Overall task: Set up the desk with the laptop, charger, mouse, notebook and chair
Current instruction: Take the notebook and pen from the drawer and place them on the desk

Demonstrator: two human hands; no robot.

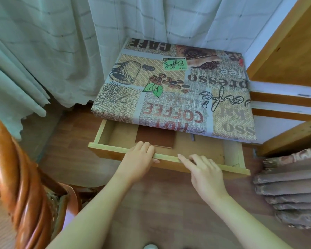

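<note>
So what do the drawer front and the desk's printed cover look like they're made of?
The drawer front looks like pale unfinished wood: matte, light grain along its top edge. The printed cover looks like wipeable oilcloth with a burlap-weave coffee print, though it could be fabric; it wraps smoothly over the desk edge.

The printed cloth [178,90] covering the bench carries all the readable words, upside down to the camera: "CAFE" at the far edge, "HOT COFFEE" in red at the near edge, "Coffee" on a small green label [174,64], and the partial words "presso" and "osso".
</note>
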